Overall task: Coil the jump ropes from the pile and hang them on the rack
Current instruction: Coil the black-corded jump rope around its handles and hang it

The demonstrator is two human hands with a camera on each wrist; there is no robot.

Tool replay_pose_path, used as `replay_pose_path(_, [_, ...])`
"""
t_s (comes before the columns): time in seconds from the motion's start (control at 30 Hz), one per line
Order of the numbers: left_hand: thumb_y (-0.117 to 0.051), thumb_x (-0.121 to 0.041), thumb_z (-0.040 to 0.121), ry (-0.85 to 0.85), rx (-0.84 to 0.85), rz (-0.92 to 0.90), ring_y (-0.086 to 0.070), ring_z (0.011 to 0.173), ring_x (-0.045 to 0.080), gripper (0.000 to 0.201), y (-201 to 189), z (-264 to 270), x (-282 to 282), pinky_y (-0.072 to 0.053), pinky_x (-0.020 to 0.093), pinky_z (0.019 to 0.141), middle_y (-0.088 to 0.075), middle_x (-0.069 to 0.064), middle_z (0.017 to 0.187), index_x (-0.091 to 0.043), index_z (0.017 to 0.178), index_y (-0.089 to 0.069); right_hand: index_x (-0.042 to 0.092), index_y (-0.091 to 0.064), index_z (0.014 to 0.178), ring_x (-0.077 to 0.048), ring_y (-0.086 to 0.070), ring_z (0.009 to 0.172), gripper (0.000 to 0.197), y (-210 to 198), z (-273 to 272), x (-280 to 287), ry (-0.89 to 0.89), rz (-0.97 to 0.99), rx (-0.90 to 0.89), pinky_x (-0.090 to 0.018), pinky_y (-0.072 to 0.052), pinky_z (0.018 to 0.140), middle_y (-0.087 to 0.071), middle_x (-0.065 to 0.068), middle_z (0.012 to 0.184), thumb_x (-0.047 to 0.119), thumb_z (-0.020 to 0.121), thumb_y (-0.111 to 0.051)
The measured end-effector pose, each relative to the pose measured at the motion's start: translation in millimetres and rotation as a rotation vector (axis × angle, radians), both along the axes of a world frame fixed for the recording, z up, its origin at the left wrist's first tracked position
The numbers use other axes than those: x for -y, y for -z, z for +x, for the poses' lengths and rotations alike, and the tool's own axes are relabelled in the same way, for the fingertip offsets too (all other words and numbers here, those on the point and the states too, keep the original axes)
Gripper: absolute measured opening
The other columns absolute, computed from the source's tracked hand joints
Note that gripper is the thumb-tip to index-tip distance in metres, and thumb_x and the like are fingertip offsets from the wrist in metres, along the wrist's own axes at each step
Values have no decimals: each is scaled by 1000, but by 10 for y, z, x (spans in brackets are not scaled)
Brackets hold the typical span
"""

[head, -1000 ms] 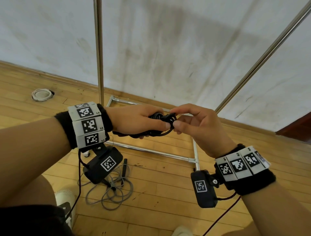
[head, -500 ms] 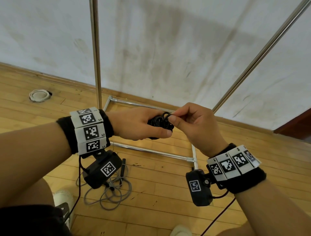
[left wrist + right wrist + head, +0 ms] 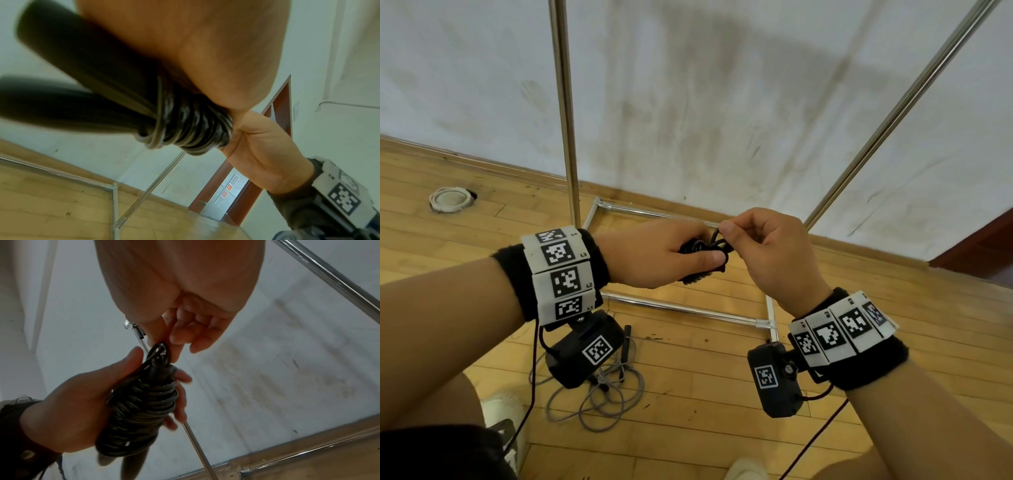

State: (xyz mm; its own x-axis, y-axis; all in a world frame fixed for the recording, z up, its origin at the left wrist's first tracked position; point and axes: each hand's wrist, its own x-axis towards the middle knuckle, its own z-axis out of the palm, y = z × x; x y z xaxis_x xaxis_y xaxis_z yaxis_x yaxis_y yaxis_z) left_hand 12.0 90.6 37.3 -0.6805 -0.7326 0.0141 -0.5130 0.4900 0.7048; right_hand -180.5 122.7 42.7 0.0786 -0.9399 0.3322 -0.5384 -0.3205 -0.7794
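My left hand (image 3: 671,253) grips a black jump rope (image 3: 700,248) whose cord is wound tightly round its two handles (image 3: 86,78). The coil (image 3: 139,410) fills the left palm (image 3: 68,415). My right hand (image 3: 760,246) pinches a small loop of the cord (image 3: 158,350) at the top end of the bundle, thumb and forefinger together. Both hands are held in front of the metal rack (image 3: 565,113), above its floor frame (image 3: 681,310). A grey jump rope (image 3: 599,394) lies loose on the wooden floor below my left wrist.
The rack's slanted pole (image 3: 900,109) rises on the right. A white round fitting (image 3: 450,199) sits in the floor at the left. A stained white wall stands behind. My shoes (image 3: 500,411) show at the bottom edge. A dark red door frame (image 3: 979,246) is at the right.
The hanging black loop has been drawn up tight against the bundle. My right hand has shifted from the bundle's side to pinching a small loop at its top.
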Motion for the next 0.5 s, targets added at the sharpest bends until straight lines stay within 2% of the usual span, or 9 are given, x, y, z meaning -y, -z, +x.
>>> replay_pose_path(0.07, [-44,-43,101,-1,-72,23,-63,62,-3,25,-21,-16,6,-46,11,54,-68,-12,76,-24,106,-59,19,-70,81,1,-61,59,11,-1,13,16,38,5,44,-15,-48,57,-67,12,63,21,92,-68])
replay_pose_path(0.13, [-41,-34,105,19,-93,63,-60,60,-5,21,-29,-17,13,-44,8,55,-66,-17,73,-25,104,-60,21,-70,79,1,-62,58,13,2,31,30,64,19,84,-15,-48,57,-67,13,61,22,92,-68])
replay_pose_path(0.2, [-38,-28,106,19,-86,89,-58,63,-3,22,-37,-19,12,-44,11,59,-64,-20,75,-25,103,-59,23,-71,77,-1,-62,55,15,6,59,38,86,55,116,-16,-48,55,-69,10,61,25,91,-68])
replay_pose_path(0.27, [-36,-24,106,-2,-126,162,-54,63,3,23,-40,-21,20,-46,19,62,-60,-13,75,-17,104,-58,21,-71,77,-3,-61,53,17,-2,97,36,85,104,173,-16,-48,54,-71,5,63,26,92,-67])
replay_pose_path(0.33, [-35,-28,103,3,-208,257,-51,72,27,29,-51,-33,4,-46,32,71,-56,3,82,-7,105,-54,18,-71,77,-6,-62,51,18,-12,135,41,66,132,246,-16,-49,53,-72,0,63,24,93,-66])
replay_pose_path(0.37, [-34,-37,100,-2,-225,257,-54,80,34,37,-58,-43,-9,-48,38,77,-57,10,88,-7,108,-54,15,-71,79,-7,-62,51,17,-19,152,49,61,142,276,-17,-49,53,-72,-1,63,23,93,-66])
replay_pose_path(0.43, [-26,-54,98,-17,-198,191,-59,95,36,52,-50,-68,-36,-52,46,88,-63,15,101,-14,111,-57,11,-69,82,-10,-63,53,17,-27,176,68,56,162,311,-19,-51,54,-71,-2,62,23,94,-66])
replay_pose_path(0.5, [-25,-52,103,-44,-153,134,-62,92,33,47,-33,-89,-46,-52,50,86,-66,13,100,-18,108,-58,11,-69,82,-9,-63,53,17,-22,181,86,51,169,309,-19,-51,54,-70,0,61,22,94,-66])
